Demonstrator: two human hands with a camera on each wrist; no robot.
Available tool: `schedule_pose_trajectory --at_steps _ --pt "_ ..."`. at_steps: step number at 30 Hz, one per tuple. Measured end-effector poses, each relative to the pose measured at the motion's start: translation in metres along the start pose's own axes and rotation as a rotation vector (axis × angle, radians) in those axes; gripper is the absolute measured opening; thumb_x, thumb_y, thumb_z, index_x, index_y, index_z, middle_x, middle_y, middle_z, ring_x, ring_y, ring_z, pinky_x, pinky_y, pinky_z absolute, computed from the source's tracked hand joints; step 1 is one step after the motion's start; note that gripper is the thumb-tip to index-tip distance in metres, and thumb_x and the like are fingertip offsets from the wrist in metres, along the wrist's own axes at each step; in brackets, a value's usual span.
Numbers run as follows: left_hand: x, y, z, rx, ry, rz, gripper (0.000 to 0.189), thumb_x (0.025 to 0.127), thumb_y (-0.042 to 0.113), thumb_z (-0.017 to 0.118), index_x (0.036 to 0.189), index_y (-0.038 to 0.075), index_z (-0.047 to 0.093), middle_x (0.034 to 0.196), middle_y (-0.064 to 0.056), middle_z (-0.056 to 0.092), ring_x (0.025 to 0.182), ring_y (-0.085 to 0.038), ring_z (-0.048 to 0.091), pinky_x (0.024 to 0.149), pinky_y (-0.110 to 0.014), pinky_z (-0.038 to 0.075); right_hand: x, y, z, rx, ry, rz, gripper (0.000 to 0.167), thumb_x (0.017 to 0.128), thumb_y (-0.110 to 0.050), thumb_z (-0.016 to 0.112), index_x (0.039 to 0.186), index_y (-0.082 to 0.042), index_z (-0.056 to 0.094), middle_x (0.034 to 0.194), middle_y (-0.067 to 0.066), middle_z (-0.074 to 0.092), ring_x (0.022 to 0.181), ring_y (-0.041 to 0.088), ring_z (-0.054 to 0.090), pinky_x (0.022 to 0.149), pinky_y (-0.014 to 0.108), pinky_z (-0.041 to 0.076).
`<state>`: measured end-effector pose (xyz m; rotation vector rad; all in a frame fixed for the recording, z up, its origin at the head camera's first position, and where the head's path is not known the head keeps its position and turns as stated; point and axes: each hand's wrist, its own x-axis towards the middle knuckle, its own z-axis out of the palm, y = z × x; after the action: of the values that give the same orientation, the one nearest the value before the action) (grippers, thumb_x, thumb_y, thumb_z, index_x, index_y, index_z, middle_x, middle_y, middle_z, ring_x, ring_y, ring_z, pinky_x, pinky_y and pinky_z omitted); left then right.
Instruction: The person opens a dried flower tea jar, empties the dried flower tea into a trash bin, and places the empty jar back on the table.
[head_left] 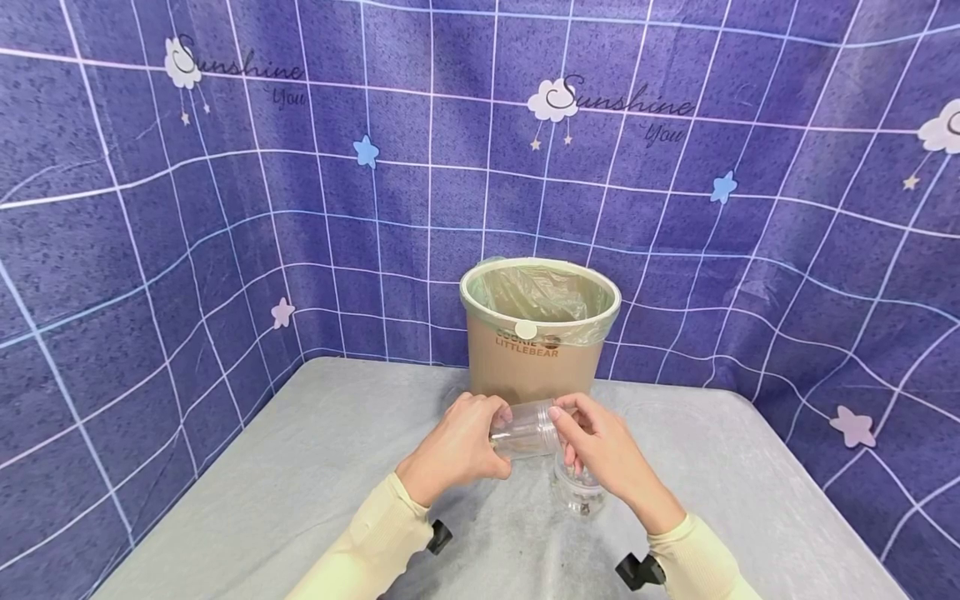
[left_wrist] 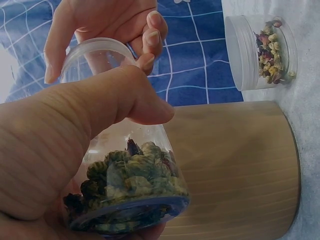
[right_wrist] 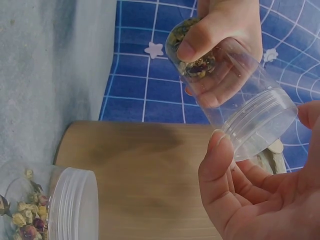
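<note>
In the head view my left hand (head_left: 468,437) grips a clear plastic jar (head_left: 522,430) tilted onto its side, its base toward that hand. Greenish-yellow dried flower buds (left_wrist: 135,175) lie heaped at the base end, as the left wrist view shows. Fingers and thumb of my right hand (head_left: 603,446) pinch the jar's clear ribbed lid (right_wrist: 262,125) at the other end. Below the right hand a second clear jar (head_left: 579,493) stands upright on the table, with a translucent lid (right_wrist: 75,205) and yellow and dark red dried buds (right_wrist: 32,217) inside.
Behind the hands stands a tan trash bin (head_left: 536,375) with a pale rim and a thin greenish liner (head_left: 532,292). A grey cloth covers the table (head_left: 315,467). Purple-blue gridded curtains (head_left: 420,192) surround it at the back and sides.
</note>
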<state>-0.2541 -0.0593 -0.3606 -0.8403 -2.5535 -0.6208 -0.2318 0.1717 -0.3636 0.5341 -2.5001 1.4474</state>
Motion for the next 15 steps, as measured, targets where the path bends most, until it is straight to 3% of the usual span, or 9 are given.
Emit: schedule_pose_trajectory --at_steps 15 --pt "0.0002 0.0003 -0.0002 -0.007 -0.020 -0.016 0.047 0.055 0.024 0.089 0.097 0.015 0.070 0.085 0.007 0.062 0.082 -0.016 0.052 0.075 -0.029 0.046 -0.0003 -0.0006 0.0001 -0.030 -0.003 -0.005 0.031 0.102 -0.042 0.062 0.117 -0.015 0.065 0.067 0.009 0.062 0.051 0.027 0.062 0.049 0.030 0.050"
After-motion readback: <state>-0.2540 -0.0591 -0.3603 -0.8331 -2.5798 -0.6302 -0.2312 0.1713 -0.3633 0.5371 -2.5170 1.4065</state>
